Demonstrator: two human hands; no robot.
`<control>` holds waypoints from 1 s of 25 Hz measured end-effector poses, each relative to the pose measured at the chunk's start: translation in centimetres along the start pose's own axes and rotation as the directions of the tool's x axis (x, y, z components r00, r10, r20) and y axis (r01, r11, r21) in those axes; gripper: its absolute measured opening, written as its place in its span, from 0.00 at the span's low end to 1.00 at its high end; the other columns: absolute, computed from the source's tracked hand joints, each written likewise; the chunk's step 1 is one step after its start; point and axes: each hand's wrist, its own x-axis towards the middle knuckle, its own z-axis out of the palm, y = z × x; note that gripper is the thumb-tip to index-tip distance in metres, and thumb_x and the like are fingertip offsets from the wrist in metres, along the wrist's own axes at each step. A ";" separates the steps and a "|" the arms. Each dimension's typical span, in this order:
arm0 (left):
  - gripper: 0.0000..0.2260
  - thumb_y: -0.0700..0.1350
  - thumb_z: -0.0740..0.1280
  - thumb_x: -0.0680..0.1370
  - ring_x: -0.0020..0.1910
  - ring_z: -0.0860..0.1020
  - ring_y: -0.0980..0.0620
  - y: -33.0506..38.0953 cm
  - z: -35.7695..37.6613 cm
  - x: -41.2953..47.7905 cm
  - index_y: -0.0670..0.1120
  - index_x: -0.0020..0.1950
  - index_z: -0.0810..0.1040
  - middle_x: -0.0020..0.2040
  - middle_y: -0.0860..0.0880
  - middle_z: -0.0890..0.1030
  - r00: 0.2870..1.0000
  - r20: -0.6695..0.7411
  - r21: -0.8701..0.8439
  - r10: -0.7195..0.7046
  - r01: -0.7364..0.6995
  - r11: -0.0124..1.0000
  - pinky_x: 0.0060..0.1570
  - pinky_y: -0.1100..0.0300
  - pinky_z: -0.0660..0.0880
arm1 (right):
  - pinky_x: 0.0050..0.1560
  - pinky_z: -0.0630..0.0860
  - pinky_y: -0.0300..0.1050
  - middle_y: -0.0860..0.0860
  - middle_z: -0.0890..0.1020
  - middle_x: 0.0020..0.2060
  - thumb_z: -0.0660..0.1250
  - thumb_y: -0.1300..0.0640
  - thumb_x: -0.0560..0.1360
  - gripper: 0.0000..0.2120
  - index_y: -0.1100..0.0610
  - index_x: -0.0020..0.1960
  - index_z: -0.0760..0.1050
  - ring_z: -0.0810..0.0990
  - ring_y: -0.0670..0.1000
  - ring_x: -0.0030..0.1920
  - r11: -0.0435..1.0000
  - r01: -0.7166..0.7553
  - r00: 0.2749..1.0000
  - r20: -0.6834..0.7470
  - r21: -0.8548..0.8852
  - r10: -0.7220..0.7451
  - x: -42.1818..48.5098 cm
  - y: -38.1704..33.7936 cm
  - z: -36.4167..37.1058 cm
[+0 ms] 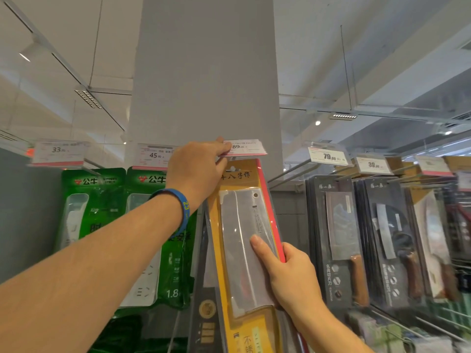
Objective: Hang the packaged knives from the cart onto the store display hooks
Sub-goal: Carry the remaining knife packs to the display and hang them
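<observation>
Now the right hand (288, 271) grasps the yellow packaged cleaver (244, 225) by its right edge, thumb laid across the blade window. The pack's tilted top sits just under the 89.00 price tag (246, 147). The left hand (196, 171) pinches that tag's left end. Black-packaged knives (339, 238) hang right of the tag.

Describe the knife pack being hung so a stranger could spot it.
Start at the wide grey pillar. Just below it, under the 89 price tag, a cleaver pack is held by the right hand. Its card is yellow with a red edge, unlike the green packs left and black packs right.
</observation>
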 end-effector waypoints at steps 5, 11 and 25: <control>0.17 0.50 0.65 0.81 0.51 0.81 0.48 -0.6 -0.4 0.2 0.54 0.70 0.75 0.68 0.54 0.77 1.000 0.028 -0.023 0.004 -0.003 1.000 0.48 0.50 0.81 | 0.29 0.68 0.39 0.53 0.77 0.28 0.69 0.24 0.63 0.39 0.64 0.36 0.72 0.72 0.46 0.28 0.992 -0.078 0.996 -0.052 -0.103 0.073 -1.5 0.7 -0.4; 0.17 0.51 0.64 0.81 0.51 0.81 0.46 -0.7 0.0 0.2 0.55 0.71 0.74 0.68 0.53 0.77 0.999 0.040 -0.015 0.009 -0.009 1.000 0.47 0.49 0.80 | 0.33 0.66 0.48 0.54 0.70 0.26 0.67 0.20 0.60 0.41 0.61 0.34 0.66 0.67 0.48 0.28 0.995 -0.011 0.990 -0.143 -0.099 -0.003 -1.5 0.0 -0.7; 0.16 0.54 0.62 0.81 0.52 0.79 0.47 -0.7 -0.9 0.4 0.57 0.69 0.75 0.62 0.53 0.81 0.996 0.091 0.011 -0.002 0.001 1.000 0.51 0.50 0.77 | 0.33 0.72 0.41 0.48 0.80 0.27 0.64 0.19 0.57 0.42 0.61 0.34 0.75 0.74 0.46 0.27 0.990 -0.117 0.974 -0.204 -0.075 0.100 -2.7 -0.5 1.3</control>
